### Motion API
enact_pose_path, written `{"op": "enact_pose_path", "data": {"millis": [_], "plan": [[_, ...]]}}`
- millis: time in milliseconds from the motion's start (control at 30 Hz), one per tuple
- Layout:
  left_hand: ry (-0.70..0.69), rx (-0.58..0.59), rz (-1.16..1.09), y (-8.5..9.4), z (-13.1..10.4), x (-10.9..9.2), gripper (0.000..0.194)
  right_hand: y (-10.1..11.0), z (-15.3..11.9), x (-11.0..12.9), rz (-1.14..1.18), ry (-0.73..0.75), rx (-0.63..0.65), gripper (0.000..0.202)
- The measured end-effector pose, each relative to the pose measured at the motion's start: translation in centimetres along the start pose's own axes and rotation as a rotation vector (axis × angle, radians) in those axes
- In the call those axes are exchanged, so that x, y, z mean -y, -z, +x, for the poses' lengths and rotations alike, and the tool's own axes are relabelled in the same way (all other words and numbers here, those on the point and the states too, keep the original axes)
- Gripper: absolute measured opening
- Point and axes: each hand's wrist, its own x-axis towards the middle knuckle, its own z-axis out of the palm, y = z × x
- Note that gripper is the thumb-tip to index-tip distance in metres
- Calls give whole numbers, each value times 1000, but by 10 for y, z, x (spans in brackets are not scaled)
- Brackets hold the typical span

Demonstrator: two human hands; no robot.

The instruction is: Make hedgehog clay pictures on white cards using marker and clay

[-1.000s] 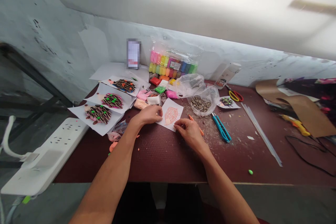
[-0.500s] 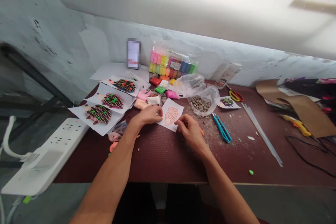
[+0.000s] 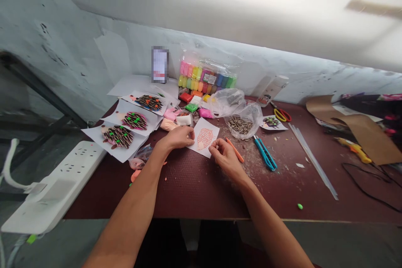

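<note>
A small white sheet of paper [image 3: 205,126] lies on the table, with an orange hedgehog outline filled with small marks drawn on it. My left hand [image 3: 179,137] is at its left edge, fingers curled and thumb and fingertips closed on the paper. At the lower right corner, my right hand [image 3: 225,155] has its fingers bent together, the tips on the paper's edge. An orange pencil [image 3: 235,150] lies just right of that hand. Beyond it are a blue utility knife [image 3: 265,153] and a clear bag of striped sunflower seeds [image 3: 241,125].
Hedgehog pictures made with seeds [image 3: 119,137] lie at left, near a white power strip [image 3: 67,176]. Coloured clay packs [image 3: 207,77] and a phone [image 3: 160,65] stand by the wall. Scissors [image 3: 282,114], glue sticks [image 3: 314,161] and a yellow glue gun [image 3: 354,148] are at right.
My right hand has shifted slightly down and left, uncovering more of the orange pencil. The left hand and the paper stay in place.
</note>
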Motion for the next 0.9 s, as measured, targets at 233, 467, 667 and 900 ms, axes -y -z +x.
{"op": "enact_pose_path", "data": {"millis": [233,467,667,900], "plan": [[-5,-7,-8,0,0,0,23,1,0,1,249,-157,65,17],[-4,-7,6,0,0,0,24,1,1,-8,-65,-5,30,23],[5,4,14,1,-1,-1,25,0,0,-14,-141,43,23,32],[4,6,25,1,-1,-2,25,-4,0,-10,85,-18,28,21]]}}
